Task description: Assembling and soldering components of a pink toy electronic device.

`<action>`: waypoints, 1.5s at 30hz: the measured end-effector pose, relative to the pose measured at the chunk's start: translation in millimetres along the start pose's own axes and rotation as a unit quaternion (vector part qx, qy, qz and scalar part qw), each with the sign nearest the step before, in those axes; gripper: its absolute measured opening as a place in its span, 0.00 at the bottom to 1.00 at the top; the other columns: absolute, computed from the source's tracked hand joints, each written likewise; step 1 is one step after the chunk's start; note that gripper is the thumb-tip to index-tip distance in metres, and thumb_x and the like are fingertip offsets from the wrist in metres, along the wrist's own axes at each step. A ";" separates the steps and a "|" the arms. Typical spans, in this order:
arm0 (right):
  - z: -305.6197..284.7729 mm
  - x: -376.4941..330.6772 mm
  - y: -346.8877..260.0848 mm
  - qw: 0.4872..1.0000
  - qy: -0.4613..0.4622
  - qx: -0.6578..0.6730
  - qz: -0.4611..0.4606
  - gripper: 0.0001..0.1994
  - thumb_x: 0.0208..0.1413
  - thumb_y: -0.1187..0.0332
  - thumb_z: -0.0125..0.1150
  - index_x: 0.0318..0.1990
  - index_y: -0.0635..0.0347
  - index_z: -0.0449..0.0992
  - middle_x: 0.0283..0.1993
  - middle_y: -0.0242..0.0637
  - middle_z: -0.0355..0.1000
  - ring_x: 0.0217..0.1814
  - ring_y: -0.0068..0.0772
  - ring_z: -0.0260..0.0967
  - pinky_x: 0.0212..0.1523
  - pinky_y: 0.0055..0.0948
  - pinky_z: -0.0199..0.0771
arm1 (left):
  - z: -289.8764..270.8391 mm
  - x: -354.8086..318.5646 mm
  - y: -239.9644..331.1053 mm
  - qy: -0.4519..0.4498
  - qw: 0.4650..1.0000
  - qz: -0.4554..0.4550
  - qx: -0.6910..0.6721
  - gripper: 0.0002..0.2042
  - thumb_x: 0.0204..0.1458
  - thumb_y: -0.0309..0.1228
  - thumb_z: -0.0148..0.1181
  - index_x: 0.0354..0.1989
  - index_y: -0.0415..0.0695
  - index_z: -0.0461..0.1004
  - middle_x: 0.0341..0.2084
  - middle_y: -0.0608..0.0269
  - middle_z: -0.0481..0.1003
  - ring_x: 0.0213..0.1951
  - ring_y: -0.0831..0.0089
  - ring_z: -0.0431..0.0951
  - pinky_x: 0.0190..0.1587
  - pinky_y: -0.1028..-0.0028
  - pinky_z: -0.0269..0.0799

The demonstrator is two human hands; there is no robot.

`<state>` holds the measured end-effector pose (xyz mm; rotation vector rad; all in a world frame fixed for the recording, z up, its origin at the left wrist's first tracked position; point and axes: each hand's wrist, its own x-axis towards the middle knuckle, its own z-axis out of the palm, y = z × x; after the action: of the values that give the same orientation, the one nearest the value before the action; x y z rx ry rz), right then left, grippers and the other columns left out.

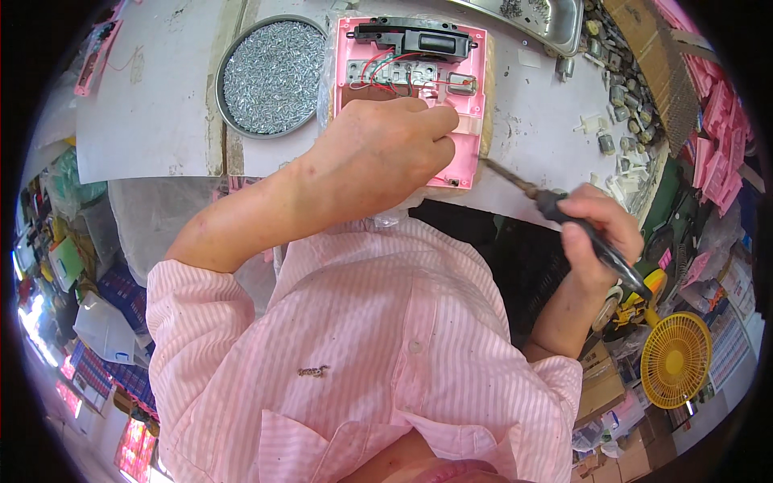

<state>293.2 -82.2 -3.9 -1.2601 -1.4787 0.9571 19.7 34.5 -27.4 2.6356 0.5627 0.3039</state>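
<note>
A pink plastic housing lies on the table in front of me. Across its top runs a black plastic part. Below that sit metal plates with red and green wires, plus a small silver motor. My left hand is over the housing's middle and lower part, fingers curled together; whatever they pinch is hidden under the hand. To the right, my right hand grips the black handle of a soldering iron. The iron's long brownish rod points up-left, its tip near the housing's lower right edge.
Left of the housing stands a round tray full of small screws. A metal tray holds small parts at the upper right. Several small motors and white plastic pieces lie along the right side, beside cardboard and pink parts. A yellow fan stands lower right.
</note>
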 end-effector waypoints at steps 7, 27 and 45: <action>-116.2 -92.6 -7.3 0.877 0.466 -0.096 0.058 0.06 0.57 0.78 0.60 0.41 0.70 0.78 0.39 0.38 0.76 0.39 0.24 0.72 0.43 0.17 0.69 | -2.0 4.8 -2.5 0.001 1.000 0.017 0.003 0.04 0.42 0.27 0.61 0.28 0.45 0.73 0.32 0.64 0.72 0.34 0.64 0.77 0.35 0.66 0.76; -207.7 -170.4 54.2 0.713 0.664 0.220 0.049 0.21 0.65 0.64 0.59 0.61 0.64 0.69 0.43 0.41 0.78 0.28 0.23 0.65 0.30 0.22 0.65 | 10.9 7.3 12.1 0.081 0.992 -0.070 -0.064 0.06 0.49 0.22 0.63 0.36 0.41 0.75 0.30 0.54 0.72 0.33 0.54 0.76 0.36 0.60 0.71; 94.0 15.9 22.5 0.936 0.004 -0.347 -0.061 0.17 0.50 0.59 0.71 0.46 0.52 0.81 0.70 0.50 0.60 0.73 0.67 0.44 0.70 0.58 0.47 | 8.7 -13.3 2.0 0.179 0.979 -0.043 -0.087 0.14 0.45 0.23 0.66 0.42 0.45 0.78 0.46 0.58 0.76 0.39 0.60 0.77 0.40 0.66 0.73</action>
<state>207.5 -61.8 -46.7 -1.6254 -1.9497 0.3357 11.0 24.0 -35.8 2.3919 0.7256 0.7725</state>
